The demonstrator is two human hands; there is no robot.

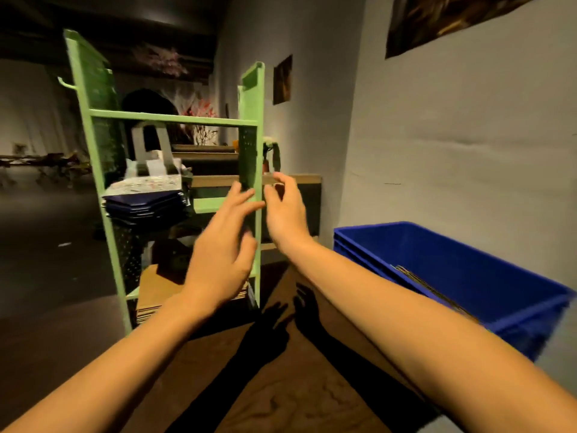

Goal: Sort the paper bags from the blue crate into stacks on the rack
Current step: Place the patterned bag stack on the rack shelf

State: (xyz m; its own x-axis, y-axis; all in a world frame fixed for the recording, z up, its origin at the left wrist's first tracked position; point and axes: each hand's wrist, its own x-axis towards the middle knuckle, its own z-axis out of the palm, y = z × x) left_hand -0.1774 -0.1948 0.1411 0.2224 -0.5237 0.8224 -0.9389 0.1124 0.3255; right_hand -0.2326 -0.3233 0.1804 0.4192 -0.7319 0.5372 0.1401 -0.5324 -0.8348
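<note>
Left hand (223, 260), right hand (285, 210): empty, fingers spread, at rack (93, 145) front-right post; blue crate (468, 276) bags rightward, right hand nearer.

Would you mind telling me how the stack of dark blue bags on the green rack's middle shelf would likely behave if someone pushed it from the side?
The dark blue bags lie flat and loosely piled with uneven edges, so they would probably slide and fan apart. The patterned bag on top would likely shift first.

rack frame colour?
Light green, with perforated side panels; the rack shows clearly in the head view.
</note>
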